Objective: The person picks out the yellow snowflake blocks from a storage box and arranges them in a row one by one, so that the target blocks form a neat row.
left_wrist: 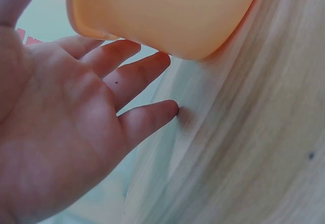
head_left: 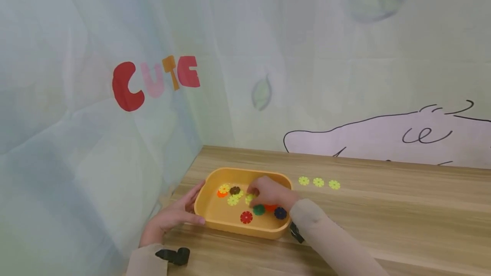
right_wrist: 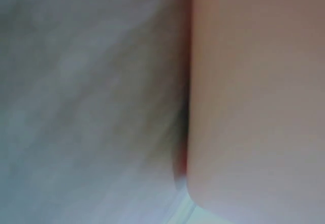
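A yellow-orange plastic tray [head_left: 215, 225] sits on the table and holds several notched, flower-shaped plastic discs. My left hand [head_left: 176, 215] lies against its left end, thumb near the front corner. In the left wrist view, the fingers [left_wrist: 139, 79] extend loosely beside the tray wall [left_wrist: 167, 10]. My right hand [head_left: 268, 193] reaches over the right side into the tray, its thumb and fingers pinching a yellow disc [head_left: 249, 199]. Close by are a green disc [head_left: 258, 210], a dark blue disc [head_left: 280, 213] and a red disc [head_left: 246, 217]. The right wrist view shows mostly the tray's outer wall [right_wrist: 259, 92].
Three yellow discs [head_left: 318, 182] lie in a row on the wooden table [head_left: 402, 208], right of the tray. More yellow discs [head_left: 232, 200] and a brown disc [head_left: 235, 190] lie in its left half. A cloth curtain [head_left: 96, 173] hangs along the left and back edges.
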`<state>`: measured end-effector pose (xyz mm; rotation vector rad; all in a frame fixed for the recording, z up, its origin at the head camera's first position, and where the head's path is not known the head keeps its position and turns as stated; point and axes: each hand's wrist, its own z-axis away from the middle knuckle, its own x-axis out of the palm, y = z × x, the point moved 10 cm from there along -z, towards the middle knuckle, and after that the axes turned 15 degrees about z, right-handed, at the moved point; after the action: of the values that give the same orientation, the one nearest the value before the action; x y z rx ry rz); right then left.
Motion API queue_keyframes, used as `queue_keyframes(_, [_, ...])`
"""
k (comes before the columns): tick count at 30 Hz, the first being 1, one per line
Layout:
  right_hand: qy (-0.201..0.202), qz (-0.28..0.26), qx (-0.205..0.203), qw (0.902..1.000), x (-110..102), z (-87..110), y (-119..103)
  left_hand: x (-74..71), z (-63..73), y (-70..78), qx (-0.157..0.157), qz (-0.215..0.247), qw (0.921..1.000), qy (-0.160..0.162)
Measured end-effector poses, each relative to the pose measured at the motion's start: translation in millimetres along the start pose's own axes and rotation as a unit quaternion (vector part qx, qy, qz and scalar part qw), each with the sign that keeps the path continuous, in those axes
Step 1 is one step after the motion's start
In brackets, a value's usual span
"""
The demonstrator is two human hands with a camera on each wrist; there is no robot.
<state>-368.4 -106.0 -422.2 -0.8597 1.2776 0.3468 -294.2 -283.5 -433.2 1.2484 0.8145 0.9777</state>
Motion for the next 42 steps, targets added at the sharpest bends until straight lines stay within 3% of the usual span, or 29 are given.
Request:
queue_keyframes(9, [0.019, -0.002, 0.003, 0.9998, -11.3, 4.6, 0.1, 0.2, -0.7, -1.0, 0.0, 0.007, 1.0, 0.002])
queue_keyframes(18, [0.072, 0.006, -0.017, 0.9973, -48.2, 26.4, 2.7, -0.2, -0.4, -1.4, 0.002, 0.011, 0.9999, 0.0])
queue_keyframes(27, [0.103, 0.003, 0.008, 0.9946, -80.8, 60.1, 33.6, 0.7, -0.3, -0.5, 0.003, 0.004, 1.0, -0.003])
queue_keyframes(36, [0.168, 0.029, 0.007, 0.9853, -111.9, 98.7, 72.6, 0.7, -0.5, -0.1, 0.0, 0.004, 1.0, -0.001])
queue_keyframes(42, [0.18, 0.032, 0.037, 0.9824, -122.4, 125.3, 103.3, 3.2, 0.1, 0.7, 0.006, 0.022, 0.9996, -0.015])
